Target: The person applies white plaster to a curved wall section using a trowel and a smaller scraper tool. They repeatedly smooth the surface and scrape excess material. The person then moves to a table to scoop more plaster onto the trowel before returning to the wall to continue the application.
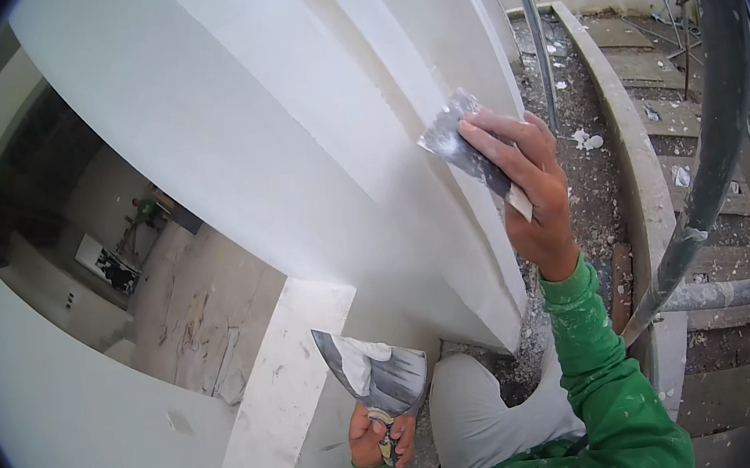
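Note:
My left hand (362, 441) is wrapped round the handle of a wide putty knife (399, 381), low in front of me with its blade up. A lump of white putty (355, 363) lies on that blade. Higher and to the right, my right hand (535, 181) grips a flat metal scraper (455, 140) smeared with white, fingers spread over its face. The scraper's far edge is at the stepped white wall moulding (357, 79); whether it touches cannot be made out. Part of the scraper is hidden under my fingers.
A white ledge (285, 374) borders an opening at left, with a debris-strewn floor (216, 298) and a person in green (147, 207) beyond. Metal scaffold pipes (709, 159) stand close at my right. Behind them run a concrete curb (627, 131) and splattered wooden planks (672, 117).

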The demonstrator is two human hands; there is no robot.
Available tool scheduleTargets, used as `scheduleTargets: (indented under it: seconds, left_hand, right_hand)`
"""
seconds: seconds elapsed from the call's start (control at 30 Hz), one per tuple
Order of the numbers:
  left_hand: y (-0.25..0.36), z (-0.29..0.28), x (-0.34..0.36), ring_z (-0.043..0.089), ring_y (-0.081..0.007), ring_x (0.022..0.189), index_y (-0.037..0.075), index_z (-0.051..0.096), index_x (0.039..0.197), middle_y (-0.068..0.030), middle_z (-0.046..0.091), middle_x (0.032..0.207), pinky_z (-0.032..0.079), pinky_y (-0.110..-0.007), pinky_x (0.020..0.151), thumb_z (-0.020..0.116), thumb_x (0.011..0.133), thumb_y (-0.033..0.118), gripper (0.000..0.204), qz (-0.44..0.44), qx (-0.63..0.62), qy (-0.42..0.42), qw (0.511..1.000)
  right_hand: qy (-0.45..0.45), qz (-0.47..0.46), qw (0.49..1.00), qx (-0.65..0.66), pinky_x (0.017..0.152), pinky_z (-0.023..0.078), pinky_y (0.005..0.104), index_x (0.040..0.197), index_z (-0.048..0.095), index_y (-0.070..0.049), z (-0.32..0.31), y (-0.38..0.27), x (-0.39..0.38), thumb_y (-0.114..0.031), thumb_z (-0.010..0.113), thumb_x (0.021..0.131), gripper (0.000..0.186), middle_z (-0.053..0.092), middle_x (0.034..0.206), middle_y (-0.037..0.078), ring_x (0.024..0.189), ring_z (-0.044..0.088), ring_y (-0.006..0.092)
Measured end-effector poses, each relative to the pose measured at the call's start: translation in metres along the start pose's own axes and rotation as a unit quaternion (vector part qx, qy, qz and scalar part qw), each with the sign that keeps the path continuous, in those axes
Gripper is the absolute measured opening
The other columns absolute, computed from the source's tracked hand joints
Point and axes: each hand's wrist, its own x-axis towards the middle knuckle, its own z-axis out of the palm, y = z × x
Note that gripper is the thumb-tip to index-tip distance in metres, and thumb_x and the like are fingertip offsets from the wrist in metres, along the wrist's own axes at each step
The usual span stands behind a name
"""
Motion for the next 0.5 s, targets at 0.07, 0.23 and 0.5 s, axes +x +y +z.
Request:
scheduleTargets:
  seconds: [0.07,0.23,0.5]
  left_hand:
    - [0.001,0.0,-0.002,0.044,-0.0201,0.05,0.01,0.021,0.144,-0.0136,0.043,0.077,0.04,-0.029,0.028,0.046,0.098,0.019,0.053,0.017,-0.014,-0.002,1.0]
    - [0.002,0.021,0.0,0.045,-0.0187,0.054,0.005,0.029,0.138,-0.0122,0.043,0.077,0.04,-0.028,0.031,0.054,0.093,0.019,0.053,0.023,-0.025,0.04,0.999]
    - [-0.009,-0.013,-0.016,0.047,-0.0236,0.049,0.025,0.032,0.086,-0.016,0.041,0.079,0.043,-0.032,0.025,0.043,0.099,0.019,0.018,0.049,-0.071,0.006,0.996]
  right_hand:
    - [0.017,-0.079,0.996,0.025,0.105,0.022,0.0494,0.124,0.062,-0.019,0.02,-0.008,0.055,0.005,0.06,0.077,0.053,0.059,0.125,0.0,0.117,0.054,0.0212]
    - [0.059,-0.191,0.98,0.023,0.103,0.026,0.0455,0.124,0.063,-0.017,0.037,-0.017,0.12,-0.009,0.067,0.081,0.043,0.063,0.12,0.001,0.111,0.056,0.0194]
    - [-0.044,-0.146,0.987,0.055,0.104,0.02,0.05,0.123,0.061,-0.02,0.051,0.001,0.042,-0.009,0.067,0.077,0.048,0.06,0.122,-0.001,0.116,0.054,0.0196]
